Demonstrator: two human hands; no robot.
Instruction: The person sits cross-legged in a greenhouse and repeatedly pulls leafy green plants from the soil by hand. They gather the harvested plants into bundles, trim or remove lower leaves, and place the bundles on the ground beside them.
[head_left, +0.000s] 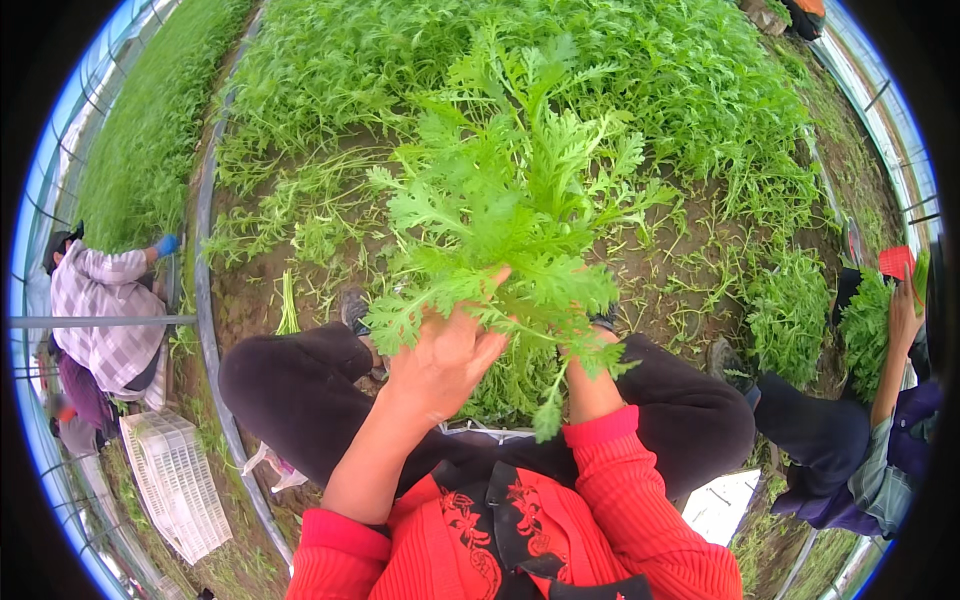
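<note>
A large bunch of leafy greens with lobed leaves stands upright between my hands, in front of my knees. My left hand is at the bunch's lower left side, its fingers partly under the leaves and closed around the stems. My right hand is at the lower right, mostly covered by leaves, so its grip cannot be made out. More cut greens lie below my hands, between my legs, above a white rim. A small bundle of bare stems lies by my left knee.
Uncut greens grow ahead; loose stalks litter the soil. A dark pipe runs along the left, past white plastic crates and a person in a checked shirt. At right another person holds greens beside a heap.
</note>
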